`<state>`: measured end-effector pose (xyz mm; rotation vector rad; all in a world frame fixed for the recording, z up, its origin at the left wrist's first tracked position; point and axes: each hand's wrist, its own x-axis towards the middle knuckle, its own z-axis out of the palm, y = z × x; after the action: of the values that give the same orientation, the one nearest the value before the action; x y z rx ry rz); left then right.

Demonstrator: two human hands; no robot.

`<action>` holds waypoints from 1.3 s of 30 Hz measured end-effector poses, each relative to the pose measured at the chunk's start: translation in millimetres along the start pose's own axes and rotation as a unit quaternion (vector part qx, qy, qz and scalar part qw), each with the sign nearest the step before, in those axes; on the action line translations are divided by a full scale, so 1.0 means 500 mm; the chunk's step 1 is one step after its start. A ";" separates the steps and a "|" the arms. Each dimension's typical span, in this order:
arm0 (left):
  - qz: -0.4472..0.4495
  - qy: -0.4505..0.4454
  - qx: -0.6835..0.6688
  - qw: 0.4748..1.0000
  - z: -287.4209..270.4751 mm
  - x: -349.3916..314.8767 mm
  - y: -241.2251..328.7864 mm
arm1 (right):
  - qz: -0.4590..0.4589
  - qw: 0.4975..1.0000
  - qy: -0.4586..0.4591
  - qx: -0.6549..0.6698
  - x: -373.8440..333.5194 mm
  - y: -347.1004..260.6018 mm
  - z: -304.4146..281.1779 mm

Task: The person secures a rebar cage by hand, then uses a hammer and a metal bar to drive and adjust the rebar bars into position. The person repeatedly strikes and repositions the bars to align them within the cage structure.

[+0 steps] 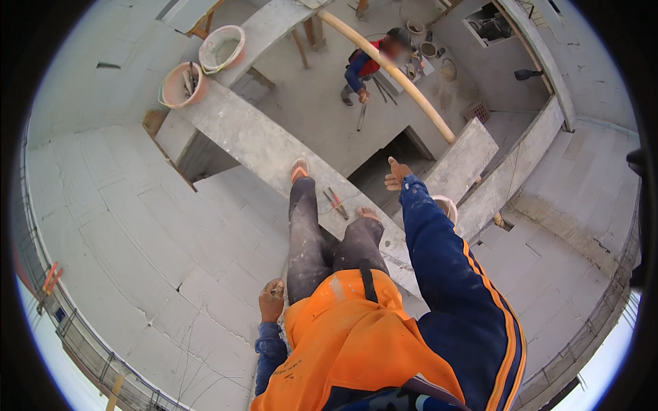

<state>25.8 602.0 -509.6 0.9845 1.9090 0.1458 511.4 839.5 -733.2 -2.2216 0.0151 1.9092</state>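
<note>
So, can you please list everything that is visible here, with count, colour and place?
beam: 1, grey concrete, crossing the middle under the feet
buckets: 2, pink-orange, on the beam at upper left
pliers: 1, red handles, on the beam between the feet
pipe: 1, yellow, slanting over the lower floor
worker: 1, red and blue clothes, on the lower floor at top
block walls: grey, left and right
railing: 1, grey metal, lower left edge
feet: 2, in sandals, on the beam
left hand: 1, by the left thigh, loosely closed
right hand: 1, stretched forward, thumb up, empty
</note>
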 end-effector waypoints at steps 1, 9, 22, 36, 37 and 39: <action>-0.018 -0.016 -0.006 1.000 -0.007 0.028 -0.010 | -0.006 0.999 -0.010 0.033 0.026 -0.014 0.022; -0.199 -0.030 -0.093 0.975 -0.064 0.124 -0.098 | 0.034 0.993 -0.010 0.111 0.265 -0.087 0.163; -0.119 -0.067 -0.018 0.990 -0.056 0.209 0.005 | -0.417 0.743 -0.046 -0.521 0.710 0.267 0.122; -0.129 -0.279 -0.133 0.942 0.202 0.390 0.331 | -0.008 0.919 -0.376 0.115 -0.201 0.350 0.183; -0.161 -0.268 -0.178 0.933 0.216 0.393 0.341 | -0.038 0.928 -0.365 0.065 -0.243 0.355 0.188; -0.195 -0.258 -0.258 0.910 0.246 0.412 0.365 | -0.211 0.924 -0.319 0.013 -0.339 0.357 0.194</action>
<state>180.9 829.8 -632.3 0.2336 1.4235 0.1301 363.6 659.1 -608.2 -1.3358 -0.4908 2.2292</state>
